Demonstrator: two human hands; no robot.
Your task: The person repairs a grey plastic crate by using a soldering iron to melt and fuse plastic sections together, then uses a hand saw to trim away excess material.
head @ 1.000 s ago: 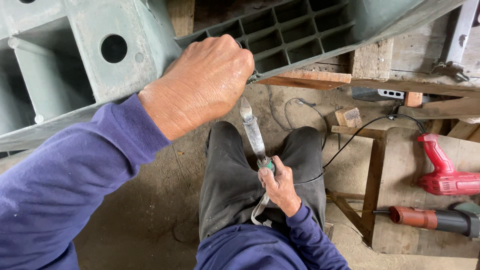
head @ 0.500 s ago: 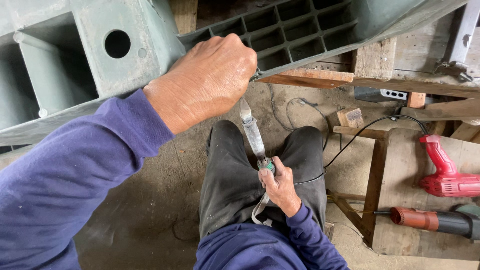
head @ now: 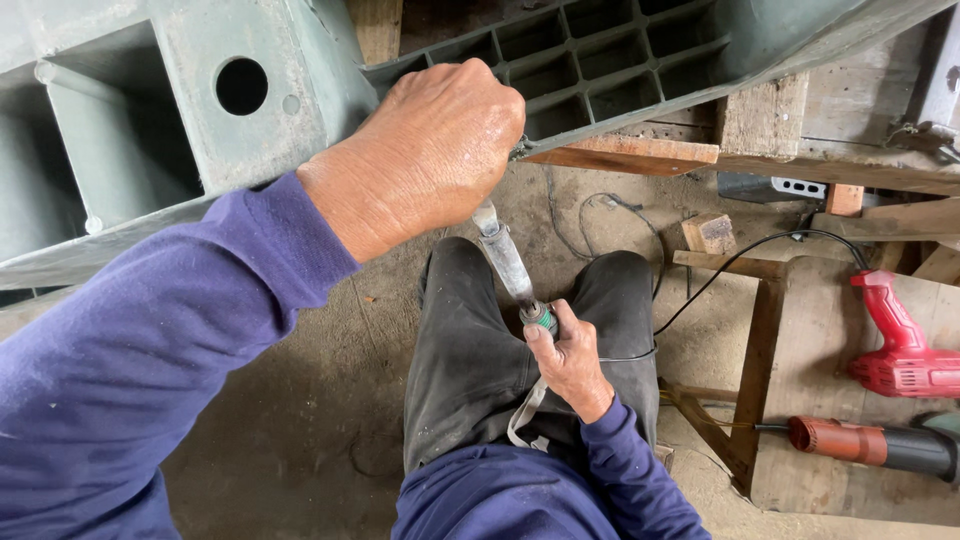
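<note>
My left hand (head: 425, 150) is clenched on the lower edge of a large grey-green ribbed plastic part (head: 230, 120) that lies tilted across the top of the view. My right hand (head: 572, 362) grips the green-collared handle of a corded iron-like tool with a grey metal shaft (head: 508, 262). The shaft points up, and its flat tip sits just under my left hand, partly hidden by it. A black cord (head: 740, 255) runs from the tool off to the right. My knees in dark trousers (head: 470, 350) are below the tool.
A red power drill (head: 900, 345) and a red-and-black power tool (head: 870, 445) lie on a wooden board (head: 800, 380) at the right. Wooden planks (head: 640, 155) and a small wood block (head: 708, 233) sit under the plastic part. The floor is dusty concrete (head: 300, 400).
My right hand has raised the tool, so its tip now reaches under my left hand. The view has shifted slightly; my left hand keeps its grip.
</note>
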